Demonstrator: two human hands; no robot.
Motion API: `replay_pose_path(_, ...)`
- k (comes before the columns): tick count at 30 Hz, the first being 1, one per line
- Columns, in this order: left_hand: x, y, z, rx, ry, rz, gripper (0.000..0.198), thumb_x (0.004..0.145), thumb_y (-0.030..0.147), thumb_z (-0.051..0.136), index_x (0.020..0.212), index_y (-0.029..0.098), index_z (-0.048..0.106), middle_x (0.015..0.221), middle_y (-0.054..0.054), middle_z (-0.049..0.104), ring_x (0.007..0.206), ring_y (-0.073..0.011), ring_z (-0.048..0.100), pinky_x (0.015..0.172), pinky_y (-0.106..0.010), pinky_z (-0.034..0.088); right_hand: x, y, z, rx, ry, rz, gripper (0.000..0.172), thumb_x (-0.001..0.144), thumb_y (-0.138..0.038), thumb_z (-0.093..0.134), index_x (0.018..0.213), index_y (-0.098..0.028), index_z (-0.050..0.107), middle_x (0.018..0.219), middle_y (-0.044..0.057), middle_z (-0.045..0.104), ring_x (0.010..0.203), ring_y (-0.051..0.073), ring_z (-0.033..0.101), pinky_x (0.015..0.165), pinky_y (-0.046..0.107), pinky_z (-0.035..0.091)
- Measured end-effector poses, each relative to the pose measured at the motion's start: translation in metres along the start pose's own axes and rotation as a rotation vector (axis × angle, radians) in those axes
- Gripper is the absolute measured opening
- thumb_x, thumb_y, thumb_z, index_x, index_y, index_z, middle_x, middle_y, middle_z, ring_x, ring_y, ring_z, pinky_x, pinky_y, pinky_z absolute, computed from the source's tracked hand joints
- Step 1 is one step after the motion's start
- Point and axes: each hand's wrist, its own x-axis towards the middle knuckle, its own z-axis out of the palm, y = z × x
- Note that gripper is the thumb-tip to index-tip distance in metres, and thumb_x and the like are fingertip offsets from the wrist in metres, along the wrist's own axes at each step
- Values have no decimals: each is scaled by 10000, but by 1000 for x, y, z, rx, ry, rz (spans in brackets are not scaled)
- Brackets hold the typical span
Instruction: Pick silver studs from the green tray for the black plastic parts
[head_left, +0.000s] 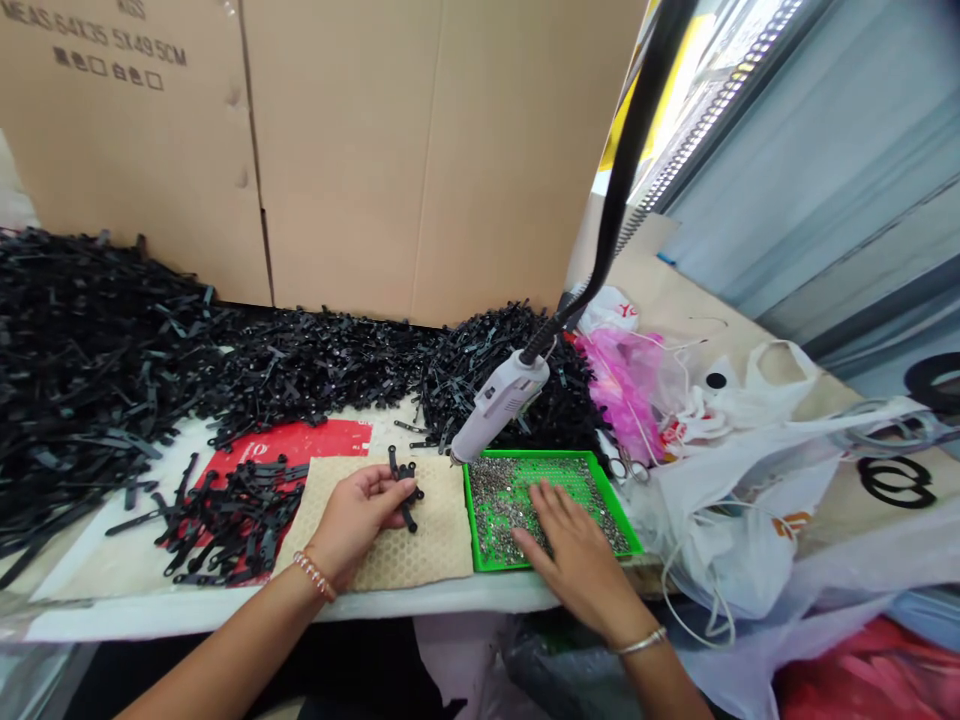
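Fingers (pixel 396 492) of the left hand (pixel 352 522) pinched on a small cluster of black plastic strips (pixel 405 482), held just above a beige honeycomb-textured mat (pixel 427 540). Fingers (pixel 546 500) of the right hand (pixel 574 555) spread flat and released, grasping nothing — resting on a bed of tiny silver screws (pixel 502 495) inside a shallow green plastic tray (pixel 472 520), just right of the mat. One beaded bracelet on the left wrist, one plain metal bangle on the right.

Hung over the tray's far edge: one white electric screwdriver (pixel 501 400) on a black cord. Left of the mat, a loose pile of more strips (pixel 225 515) on a red sheet (pixel 315 440). Behind, a long heap of the same black parts (pixel 112 340) across a white table (pixel 420 595), backed by tall brown cardboard boxes (pixel 337 150). To the right — crumpled white and pink plastic bags (pixel 742 480).
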Motion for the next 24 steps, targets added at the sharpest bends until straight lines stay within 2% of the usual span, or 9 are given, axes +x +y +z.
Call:
replay_pose_path(3, 0, 1, 1, -3, -3, -3, 481, 492, 415, 809, 821, 114, 629, 772, -57, 661, 731, -152, 604, 500, -156, 489, -8, 14, 3, -63, 6, 152, 780, 910, -647, 285, 1456, -90, 270, 1502, 99, 199, 1391, 298, 159, 1132, 505, 163)
replay_pose_path(5, 0, 2, 1, -6, -2, -4, 479, 487, 413, 812, 813, 114, 630, 778, -59, 662, 738, -156, 608, 501, -158, 490, -14, 8, 3, -35, -8, 84, 757, 917, -644, 269, 1465, -120, 253, 1510, 76, 172, 1395, 278, 153, 1136, 496, 162)
replay_pose_path(8, 0, 2, 1, -11, 5, 0, 467, 482, 410, 816, 794, 116, 629, 766, -56, 659, 731, -156, 608, 498, -159, 489, -21, -7, 0, 41, -35, -116, 675, 940, -621, 234, 1476, -211, 217, 1515, 21, 161, 1399, 226, 154, 1144, 472, 162)
replay_pose_path(10, 1, 0, 1, -12, 4, 7, 462, 481, 409, 818, 786, 118, 630, 758, -53, 657, 720, -153, 605, 499, -161, 491, -23, -7, -1, 44, -41, -140, 652, 944, -613, 237, 1471, -229, 235, 1508, 19, 197, 1393, 219, 182, 1143, 475, 165)
replay_pose_path(16, 1, -1, -1, -12, -1, 14, 461, 495, 415, 821, 796, 118, 637, 782, -65, 666, 708, -152, 606, 497, -167, 488, -28, 33, 2, -161, 50, 219, 751, 905, -626, 305, 1445, -105, 306, 1497, 87, 220, 1376, 281, 226, 1114, 512, 207)
replay_pose_path(19, 1, 1, 0, -16, -7, 13, 473, 488, 414, 827, 805, 115, 642, 803, -73, 671, 732, -162, 614, 500, -167, 489, -35, 28, 5, -219, 45, 273, 727, 913, -604, 291, 1401, -76, 393, 1436, 125, 358, 1323, 311, 332, 1097, 550, 194)
replay_pose_path(21, 1, 1, 0, -18, -7, 12, 477, 485, 412, 828, 808, 115, 643, 809, -75, 672, 749, -167, 619, 503, -167, 493, -38, 14, 6, -207, 70, 221, 721, 919, -607, 273, 1368, -70, 446, 1410, 146, 399, 1288, 316, 384, 1088, 537, 212)
replay_pose_path(24, 0, 1, 1, -15, 3, 9, 470, 483, 407, 827, 801, 116, 642, 797, -69, 669, 746, -165, 617, 500, -165, 493, -40, -4, 2, -111, 153, 14, 656, 944, -594, 242, 1354, -134, 469, 1399, 121, 431, 1259, 282, 424, 1074, 494, 247)
